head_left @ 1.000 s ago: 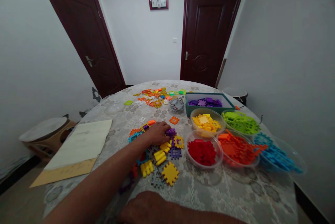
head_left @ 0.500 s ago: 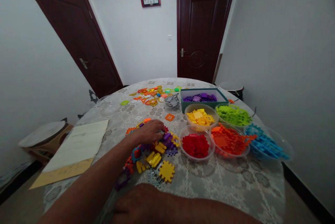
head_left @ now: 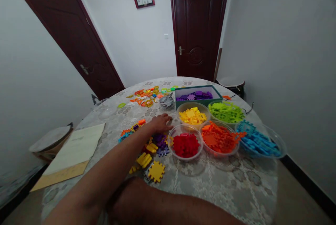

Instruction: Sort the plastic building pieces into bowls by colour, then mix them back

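Here's the left hand (head_left: 159,123), stretched out over the far side of the mixed pile, its fingers a little apart and pointing towards the bowls. Whether anything sits under those fingers, I can't tell. The right hand (head_left: 131,197) rests low and close in, back upward, fingers lost in shadow, so no telling its grip either.

Between them lies the pile on the patterned tablecloth (head_left: 217,186), partly hidden by the left forearm: a yellow notched square (head_left: 156,171) at the near edge, yellow bar-shaped pieces (head_left: 144,161) behind it, purple pieces (head_left: 160,141) beyond, and a bright orange piece (head_left: 141,122) at the far edge.

Just right of the pile stands a clear bowl (head_left: 185,158) of red pieces (head_left: 186,145), near the left fingertips. Alongside and behind it come bowls of orange pieces (head_left: 220,139), yellow pieces (head_left: 193,115), lime-green pieces (head_left: 227,111) and blue pieces (head_left: 258,139). The green-edged box (head_left: 179,104) holds purple ones, with grey pieces (head_left: 166,100) in a bowl to its left.
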Motion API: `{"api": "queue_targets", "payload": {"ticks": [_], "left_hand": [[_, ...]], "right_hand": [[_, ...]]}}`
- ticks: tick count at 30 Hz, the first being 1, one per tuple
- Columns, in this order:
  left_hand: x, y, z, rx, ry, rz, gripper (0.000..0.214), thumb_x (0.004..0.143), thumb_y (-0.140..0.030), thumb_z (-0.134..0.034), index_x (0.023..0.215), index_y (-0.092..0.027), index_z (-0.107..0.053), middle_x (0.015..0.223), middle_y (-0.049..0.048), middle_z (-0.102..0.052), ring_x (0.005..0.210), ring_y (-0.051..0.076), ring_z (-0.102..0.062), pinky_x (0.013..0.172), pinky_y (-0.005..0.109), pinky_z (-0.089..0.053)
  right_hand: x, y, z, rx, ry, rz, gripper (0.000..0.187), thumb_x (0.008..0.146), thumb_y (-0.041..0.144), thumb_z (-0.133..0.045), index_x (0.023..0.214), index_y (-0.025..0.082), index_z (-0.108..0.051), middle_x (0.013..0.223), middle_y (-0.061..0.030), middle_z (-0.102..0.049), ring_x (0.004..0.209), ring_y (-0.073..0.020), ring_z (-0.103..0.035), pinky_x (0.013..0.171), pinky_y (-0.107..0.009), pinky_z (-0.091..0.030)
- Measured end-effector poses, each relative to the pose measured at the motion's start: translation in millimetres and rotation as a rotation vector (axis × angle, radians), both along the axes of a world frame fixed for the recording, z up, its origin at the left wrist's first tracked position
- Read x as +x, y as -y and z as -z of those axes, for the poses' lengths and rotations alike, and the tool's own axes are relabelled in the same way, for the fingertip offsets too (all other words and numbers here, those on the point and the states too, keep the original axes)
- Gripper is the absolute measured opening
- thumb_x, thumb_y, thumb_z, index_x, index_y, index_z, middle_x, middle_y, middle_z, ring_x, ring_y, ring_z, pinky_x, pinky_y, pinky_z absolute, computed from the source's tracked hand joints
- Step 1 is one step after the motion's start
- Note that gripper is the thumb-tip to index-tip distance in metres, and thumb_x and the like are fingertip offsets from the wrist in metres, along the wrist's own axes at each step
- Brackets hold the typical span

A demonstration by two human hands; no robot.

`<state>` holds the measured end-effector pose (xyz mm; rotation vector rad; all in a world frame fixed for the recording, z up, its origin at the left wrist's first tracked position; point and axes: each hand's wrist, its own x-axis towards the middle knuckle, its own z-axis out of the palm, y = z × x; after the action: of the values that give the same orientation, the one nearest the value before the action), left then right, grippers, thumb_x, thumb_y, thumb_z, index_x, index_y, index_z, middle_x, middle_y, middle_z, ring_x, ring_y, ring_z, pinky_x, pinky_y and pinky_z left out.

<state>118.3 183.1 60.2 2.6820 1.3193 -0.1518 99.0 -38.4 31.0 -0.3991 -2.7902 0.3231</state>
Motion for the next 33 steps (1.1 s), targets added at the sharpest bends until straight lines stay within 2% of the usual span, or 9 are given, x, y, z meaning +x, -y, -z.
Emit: {"api": "queue_targets", "payload": {"ticks": [6,10,12,17,20,25,28,30,33], "left_hand": [[-20.2,37.3,-6.7,-0.025,0.042,0.166,0.056,0.093,-0.064,-0.067,0.134,-0.026,-0.068,0.145,0.0121,-0.062,0.128,0.03,-0.064,0.11,0.041,-0.049],[-26.9,63.2,-13.6,0.024,0.037,0.199,0.041,0.097,-0.053,-0.066,0.126,-0.025,-0.071,0.135,0.0107,-0.068,0.12,0.027,-0.067,0.105,0.037,-0.051],[-27.6,74.9,-16.1,0.055,0.011,0.22,0.036,0.096,-0.048,-0.067,0.123,-0.025,-0.072,0.131,0.0098,-0.07,0.118,0.026,-0.067,0.103,0.036,-0.05],[-31.1,102.7,-23.1,0.104,-0.032,0.188,0.025,0.098,-0.042,-0.065,0.116,-0.026,-0.073,0.123,0.0081,-0.074,0.117,0.026,-0.067,0.108,0.042,-0.046],[-35.0,116.5,-27.8,0.123,-0.04,0.179,0.02,0.1,-0.039,-0.063,0.11,-0.025,-0.072,0.116,0.0076,-0.075,0.117,0.026,-0.067,0.114,0.047,-0.041],[-43.4,129.0,-28.9,0.21,-0.026,0.216,0.019,0.103,-0.031,-0.058,0.111,-0.023,-0.073,0.114,0.0099,-0.077,0.122,0.027,-0.067,0.115,0.047,-0.038],[-54.5,132.0,-25.4,0.253,0.006,0.244,0.019,0.102,-0.029,-0.06,0.114,-0.024,-0.073,0.112,0.0086,-0.079,0.127,0.027,-0.065,0.117,0.048,-0.035],[-65.8,134.2,-22.7,0.272,0.044,0.253,0.017,0.102,-0.032,-0.061,0.112,-0.024,-0.073,0.108,0.0077,-0.078,0.124,0.027,-0.066,0.117,0.048,-0.035],[-87.8,140.0,-19.9,0.293,0.127,0.255,0.016,0.102,-0.034,-0.062,0.107,-0.023,-0.073,0.11,0.0086,-0.077,0.12,0.027,-0.065,0.116,0.046,-0.039]], "right_hand": [[4.1,-0.4,0.3,-0.031,-0.055,0.018,0.023,0.089,0.031,-0.069,0.104,0.017,-0.08,0.118,-0.0061,-0.083,0.102,-0.0256,-0.078,0.063,-0.031,-0.059],[2.2,1.4,-0.6,-0.102,-0.044,0.063,0.031,0.09,0.029,-0.065,0.115,0.017,-0.08,0.117,-0.0087,-0.083,0.095,-0.027,-0.08,0.065,-0.033,-0.062],[0.5,3.0,1.7,-0.104,-0.04,0.061,0.036,0.092,0.028,-0.062,0.122,0.018,-0.078,0.123,-0.0092,-0.081,0.101,-0.0277,-0.08,0.071,-0.035,-0.064],[-3.4,7.9,11.0,-0.075,-0.094,0.076,0.041,0.095,0.023,-0.057,0.131,0.018,-0.075,0.134,-0.0107,-0.077,0.117,-0.0302,-0.076,0.093,-0.039,-0.063],[-4.9,9.7,13.1,-0.1,-0.106,0.095,0.038,0.094,0.022,-0.058,0.126,0.019,-0.078,0.134,-0.0109,-0.077,0.116,-0.0317,-0.076,0.097,-0.041,-0.061],[-2.7,10.6,12.2,-0.114,-0.137,0.094,0.043,0.09,0.02,-0.064,0.132,0.02,-0.075,0.146,-0.0094,-0.071,0.126,-0.0301,-0.071,0.103,-0.036,-0.057],[0.7,10.6,12.3,-0.06,-0.1,0.088,0.044,0.085,0.023,-0.07,0.128,0.019,-0.076,0.137,-0.0108,-0.075,0.12,-0.031,-0.073,0.099,-0.036,-0.058],[3.3,11.0,12.2,-0.02,-0.054,0.105,0.038,0.085,0.028,-0.069,0.121,0.017,-0.078,0.122,-0.0128,-0.08,0.104,-0.0301,-0.076,0.087,-0.036,-0.059],[6.5,13.0,12.0,0.036,0.009,0.133,0.026,0.088,0.032,-0.067,0.104,0.016,-0.078,0.099,-0.0122,-0.08,0.081,-0.0247,-0.073,0.069,-0.032,-0.053]]}}
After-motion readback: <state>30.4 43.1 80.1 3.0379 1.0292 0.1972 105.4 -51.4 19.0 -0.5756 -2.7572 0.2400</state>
